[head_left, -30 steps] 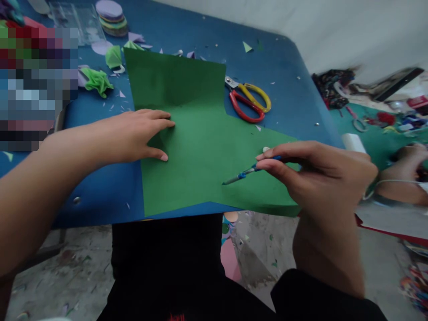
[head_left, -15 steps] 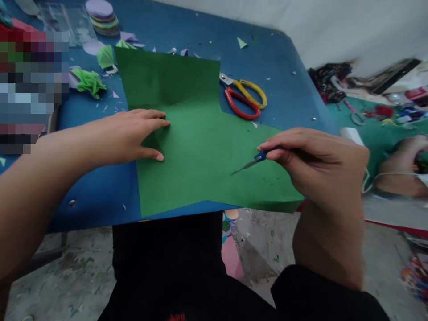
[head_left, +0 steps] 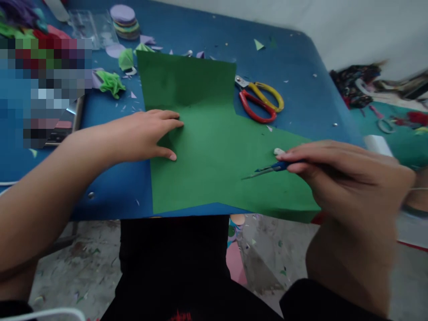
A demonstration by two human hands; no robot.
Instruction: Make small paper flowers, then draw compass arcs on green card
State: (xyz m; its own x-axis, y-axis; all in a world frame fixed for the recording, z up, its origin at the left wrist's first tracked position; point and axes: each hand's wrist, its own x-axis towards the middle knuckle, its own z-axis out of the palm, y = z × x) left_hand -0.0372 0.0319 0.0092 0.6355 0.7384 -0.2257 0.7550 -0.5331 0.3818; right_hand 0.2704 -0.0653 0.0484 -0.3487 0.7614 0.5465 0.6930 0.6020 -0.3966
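A large green paper sheet [head_left: 207, 142] lies over the near edge of the blue table, its far flap bent upward. My left hand [head_left: 154, 133] rests flat on the sheet's left part, fingers spread and holding nothing. Above the right part, my right hand [head_left: 347, 174] pinches what looks like a drawing compass [head_left: 279, 166], blue-bodied with thin grey legs pointing left. Its tips are over the sheet; I cannot tell whether they touch. A small whitish bit [head_left: 278, 152] shows at my right index fingertip. Scissors [head_left: 261, 100] with one red and one yellow handle lie beyond the sheet.
Stacked paper discs [head_left: 123, 20], clear plastic boxes [head_left: 93, 29] and crumpled green paper pieces [head_left: 113, 84] sit at the back left of the blue table [head_left: 200, 26]. Pink-handled scissors [head_left: 383, 120] lie on a green surface at right. Paper scraps litter the floor.
The view has swung left, so everything appears further right. My right hand has drawn slightly right, and the compass lies flatter. My left hand keeps its place on the sheet.
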